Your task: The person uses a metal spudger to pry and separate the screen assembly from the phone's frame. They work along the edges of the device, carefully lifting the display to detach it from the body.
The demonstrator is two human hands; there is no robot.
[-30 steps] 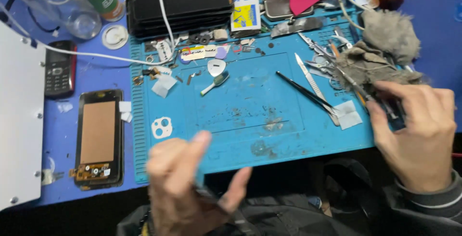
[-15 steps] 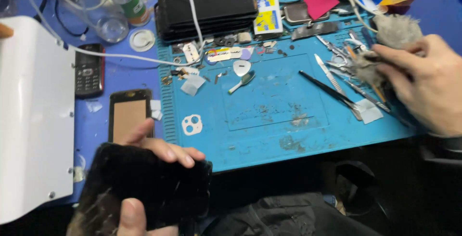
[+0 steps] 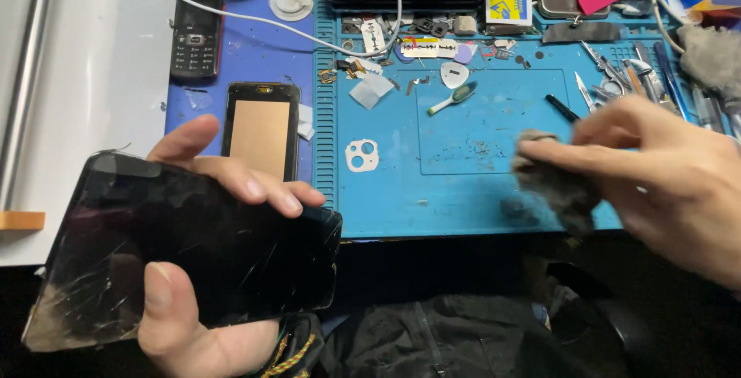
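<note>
Gripping the cracked black screen (image 3: pixel 185 251) in your left hand (image 3: pixel 208 301), low at the desk's (image 3: pixel 247 46) front edge, you pinch a grey cloth (image 3: pixel 552 177) in your right hand (image 3: pixel 664 185) over the blue mat (image 3: pixel 463 193). Support the glass flat from beneath and wipe lightly; the cracked lower corner could shed splinters. Count: one screen, one cloth, one mat, one open phone (image 3: pixel 261 129), one keypad phone (image 3: pixel 197 35).
</note>
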